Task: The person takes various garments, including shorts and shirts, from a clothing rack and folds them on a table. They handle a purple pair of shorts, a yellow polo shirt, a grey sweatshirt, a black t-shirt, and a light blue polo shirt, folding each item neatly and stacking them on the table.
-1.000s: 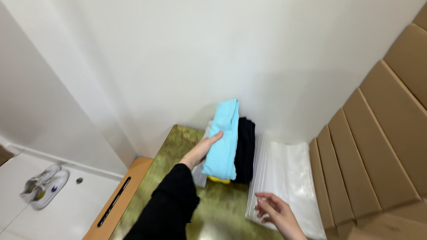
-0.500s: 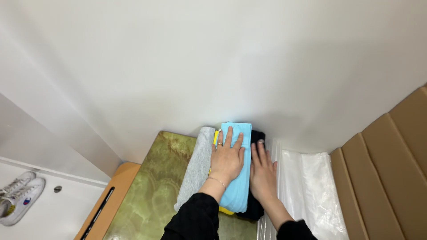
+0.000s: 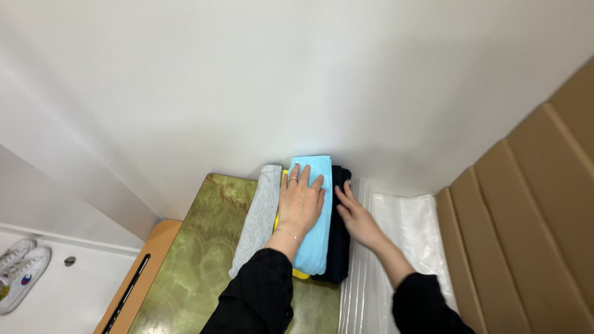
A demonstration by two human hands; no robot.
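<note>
Head view, left to right: I see white sneakers (image 3: 18, 267) on the floor, then a green marbled tabletop (image 3: 192, 260) with a grey folded cloth (image 3: 258, 216) against the wall. My left hand (image 3: 300, 204) lies flat and open on the light blue folded cloth (image 3: 317, 235), gripping nothing. My right hand (image 3: 357, 219), also open, presses the black folded garment (image 3: 339, 247) beside clear plastic bags (image 3: 402, 241). Uneven pressing could topple the 4-layer stack sideways.
</note>
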